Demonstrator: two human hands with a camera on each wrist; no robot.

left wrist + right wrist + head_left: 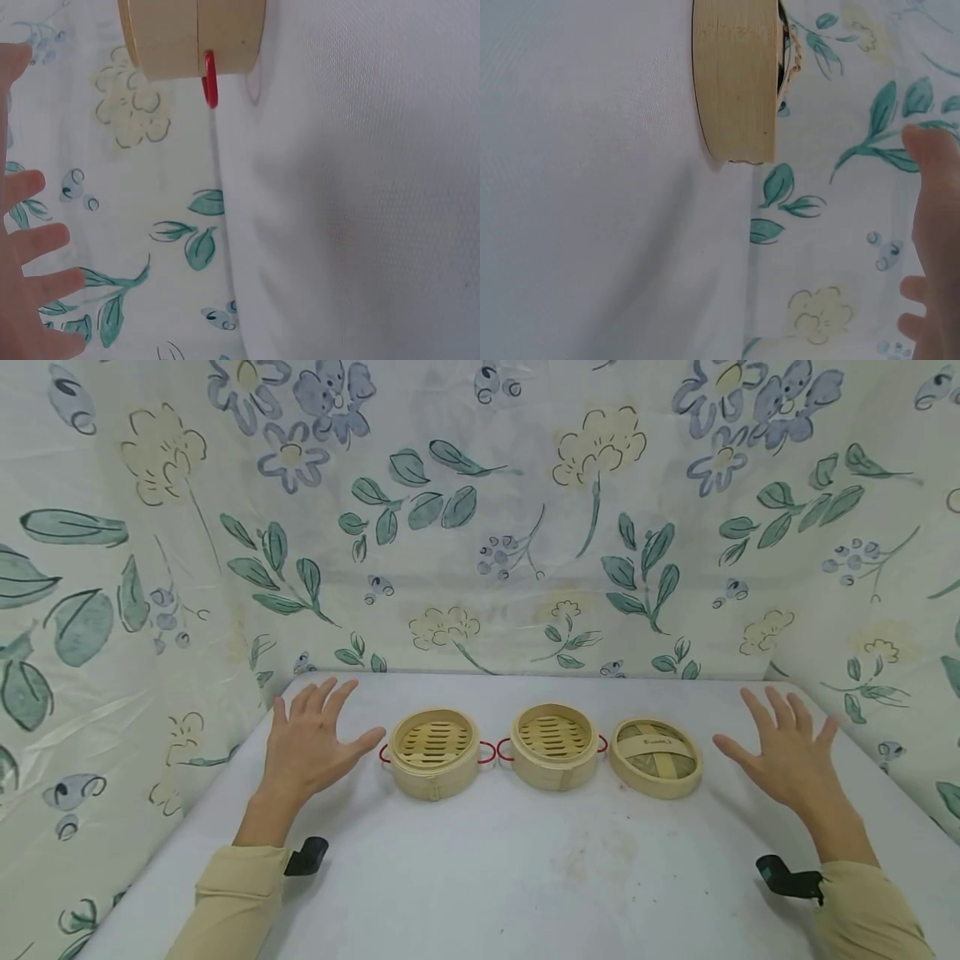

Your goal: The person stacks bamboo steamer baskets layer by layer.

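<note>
Two round bamboo steamer baskets with slatted bottoms and red side handles stand side by side on the table: the left basket (435, 781) and the middle basket (553, 777). To their right lies a bamboo steamer lid (660, 785) with a woven top and a flat strap across it. My left hand (311, 743) hovers with spread fingers left of the left basket, its thumb close to the red handle (211, 79). Over on the right, my right hand (795, 760) is also spread and holds nothing, a short way from the lid (735, 82).
A white cloth covers the table (450, 877), with faint stains and small specks front right. Floral fabric (480, 527) hangs behind the table and along both sides. Each wrist carries a black camera mount, one by the left sleeve (232, 893) and one by the right sleeve (870, 910).
</note>
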